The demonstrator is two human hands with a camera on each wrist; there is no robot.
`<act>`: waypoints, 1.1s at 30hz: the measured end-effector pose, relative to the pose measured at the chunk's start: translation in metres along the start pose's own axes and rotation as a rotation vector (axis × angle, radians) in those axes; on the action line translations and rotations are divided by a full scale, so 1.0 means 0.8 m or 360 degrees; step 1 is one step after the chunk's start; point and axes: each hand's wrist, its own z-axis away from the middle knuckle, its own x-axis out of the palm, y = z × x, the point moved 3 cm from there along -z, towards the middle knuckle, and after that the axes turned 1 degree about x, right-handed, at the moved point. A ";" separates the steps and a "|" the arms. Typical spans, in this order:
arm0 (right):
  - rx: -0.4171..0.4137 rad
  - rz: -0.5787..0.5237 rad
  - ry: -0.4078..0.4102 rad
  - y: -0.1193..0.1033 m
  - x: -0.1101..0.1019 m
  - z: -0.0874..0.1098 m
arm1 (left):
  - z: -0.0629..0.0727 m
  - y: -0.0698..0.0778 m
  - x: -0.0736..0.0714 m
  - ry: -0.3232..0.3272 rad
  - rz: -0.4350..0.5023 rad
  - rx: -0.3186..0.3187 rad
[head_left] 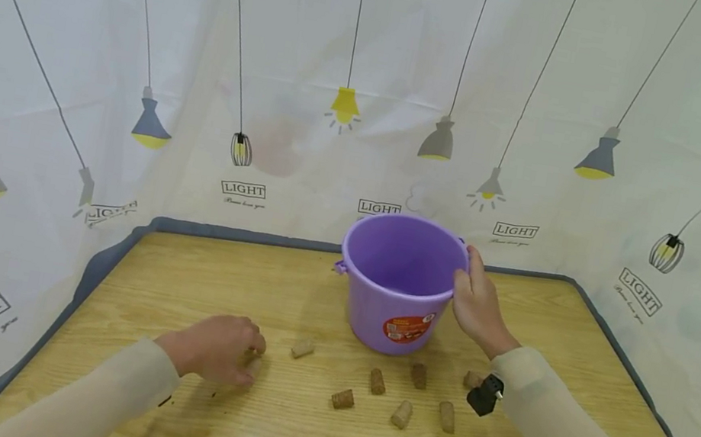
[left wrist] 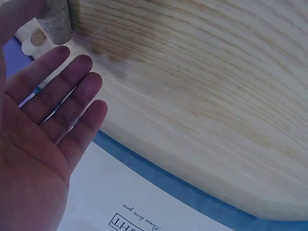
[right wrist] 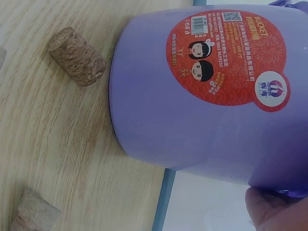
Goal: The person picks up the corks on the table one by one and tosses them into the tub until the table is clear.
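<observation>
While right hand [head_left: 481,302] grips bucket [head_left: 386,308] — upright, mouth skyward — unclenched left hand [head_left: 223,348] flanks cork [left wrist: 57,21].

Left sleeve [head_left: 99,389]: long, pale cream, plain cloth, left cuff [head_left: 160,366] ending at the wrist. Right sleeve [head_left: 575,434]: same cream, same cut, as far as I see. Small black device [head_left: 485,396] just beside right cuff [head_left: 515,364]: blocky, angular, pale shiny stub on one side. Left hand [head_left: 219,347], right hand [head_left: 484,304]: bare.
</observation>
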 end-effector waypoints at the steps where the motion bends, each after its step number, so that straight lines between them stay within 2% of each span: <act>1: -0.0002 -0.0002 0.0000 0.000 0.000 0.000 | 0.000 0.000 0.001 0.0008 0.0005 0.0017; 7: -0.0005 0.0001 -0.0001 0.000 0.000 0.000 | -0.003 -0.003 0.004 0.0038 0.0039 0.0084; 17: -0.0006 -0.0011 -0.0010 0.001 0.000 0.000 | -0.003 -0.002 0.005 0.0033 0.0094 0.0046; 33: -0.0005 0.0000 -0.0001 0.001 0.000 0.000 | -0.003 0.002 -0.002 0.0155 0.0056 0.0093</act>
